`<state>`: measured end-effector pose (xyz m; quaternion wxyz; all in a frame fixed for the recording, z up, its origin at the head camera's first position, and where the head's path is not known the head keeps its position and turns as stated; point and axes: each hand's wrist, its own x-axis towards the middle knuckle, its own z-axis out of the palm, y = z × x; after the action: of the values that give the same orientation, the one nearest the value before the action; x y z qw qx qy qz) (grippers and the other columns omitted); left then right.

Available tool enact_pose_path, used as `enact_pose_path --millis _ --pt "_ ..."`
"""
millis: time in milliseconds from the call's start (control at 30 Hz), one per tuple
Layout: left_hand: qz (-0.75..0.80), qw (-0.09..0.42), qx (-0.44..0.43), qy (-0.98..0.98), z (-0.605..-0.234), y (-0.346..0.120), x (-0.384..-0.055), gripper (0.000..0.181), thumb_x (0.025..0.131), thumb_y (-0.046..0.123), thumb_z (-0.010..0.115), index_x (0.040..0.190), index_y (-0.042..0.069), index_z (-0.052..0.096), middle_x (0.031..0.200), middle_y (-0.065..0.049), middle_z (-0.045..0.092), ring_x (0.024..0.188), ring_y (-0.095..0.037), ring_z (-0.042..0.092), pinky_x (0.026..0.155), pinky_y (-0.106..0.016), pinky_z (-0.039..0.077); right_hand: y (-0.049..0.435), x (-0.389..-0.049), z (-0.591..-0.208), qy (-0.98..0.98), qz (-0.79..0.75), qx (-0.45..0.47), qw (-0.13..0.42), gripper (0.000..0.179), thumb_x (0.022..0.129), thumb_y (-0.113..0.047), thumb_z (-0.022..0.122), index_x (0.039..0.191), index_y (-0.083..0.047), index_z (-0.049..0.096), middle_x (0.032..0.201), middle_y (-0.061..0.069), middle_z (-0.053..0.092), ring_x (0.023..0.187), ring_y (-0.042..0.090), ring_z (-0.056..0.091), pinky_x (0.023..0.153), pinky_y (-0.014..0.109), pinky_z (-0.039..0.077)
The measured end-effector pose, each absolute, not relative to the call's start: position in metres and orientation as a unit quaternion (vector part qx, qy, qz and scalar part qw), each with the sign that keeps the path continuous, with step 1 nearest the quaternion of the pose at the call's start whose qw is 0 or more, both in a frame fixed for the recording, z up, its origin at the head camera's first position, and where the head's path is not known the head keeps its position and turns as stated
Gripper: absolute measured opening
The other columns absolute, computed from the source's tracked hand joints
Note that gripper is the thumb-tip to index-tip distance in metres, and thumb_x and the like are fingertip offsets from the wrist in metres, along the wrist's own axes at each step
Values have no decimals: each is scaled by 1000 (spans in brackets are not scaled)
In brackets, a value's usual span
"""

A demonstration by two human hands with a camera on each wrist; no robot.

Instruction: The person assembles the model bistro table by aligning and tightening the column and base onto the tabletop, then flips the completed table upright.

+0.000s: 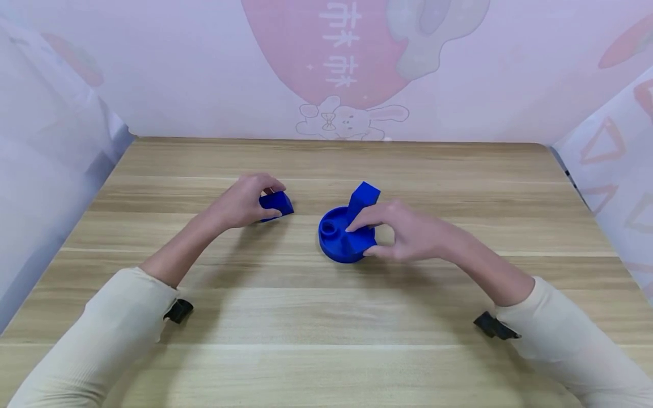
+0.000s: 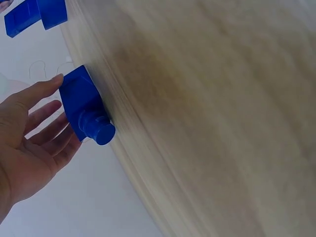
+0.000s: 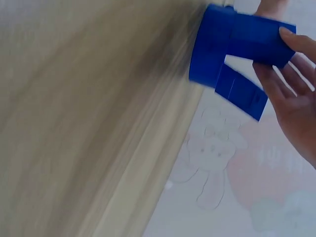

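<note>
Left of centre: left hand (image 1: 250,203) pinched, between thumb and fingers, a blue plastic-looking block with round stub (image 1: 277,203) over the wood-grain desk (image 1: 306,317) | Centre: right hand (image 1: 408,231) pinched, thumb opposite fingers, a blue angular block (image 3: 256,37) on a round blue rimmed base (image 1: 333,248), another blue block (image 1: 364,195) rising behind.

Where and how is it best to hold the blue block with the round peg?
Probably grip the blue block by its flat-sided body, coming from the side away from its round peg; the flat faces suit a pinch, leaving the protruding peg free.
</note>
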<state>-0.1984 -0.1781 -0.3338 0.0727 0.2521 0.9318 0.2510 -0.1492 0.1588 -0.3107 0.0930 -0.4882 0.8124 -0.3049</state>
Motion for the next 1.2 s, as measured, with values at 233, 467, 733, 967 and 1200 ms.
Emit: enact_pose_path --millis 233,467,733,967,1200 --pt "241 96 233 937 -334 -176 -199 45 88 -1 80 128 -12 64 122 -29 68 115 -41 64 100 -54 54 172 -159 -316 783 -345 -508 97 33 88 -5 80 120 -2 74 123 9 74 122 30 66 106 48 52" --pt "245 89 227 938 -334 -176 -197 44 88 -3 78 128 -13 63 117 -29 69 112 -40 65 99 -53 55 165 -148 -322 841 -335 -420 65 58 78 -29 93 122 2 70 120 13 74 108 26 71 88 38 62" --pt "266 65 233 933 -330 -176 -195 46 86 -4 79 129 -12 64 117 -28 69 112 -40 66 98 -53 55 160 -140 -325 866 -340 -366 29 43 80 -21 89 110 4 72 104 13 77 96 25 75 74 29 63" --pt "300 46 249 920 -324 -169 -189 47 85 -6 79 129 -11 64 115 -25 71 110 -37 68 93 -49 58 163 -142 -324 885 -314 -342 31 41 83 -16 83 117 5 72 111 17 76 102 29 74 81 39 64" --pt "369 24 264 891 -313 -154 -178 53 83 -8 80 133 -8 63 117 -24 69 108 -36 67 91 -48 60 165 -142 -324 892 -311 -325 34 47 85 -15 79 124 7 68 116 19 74 105 32 72 83 44 63"
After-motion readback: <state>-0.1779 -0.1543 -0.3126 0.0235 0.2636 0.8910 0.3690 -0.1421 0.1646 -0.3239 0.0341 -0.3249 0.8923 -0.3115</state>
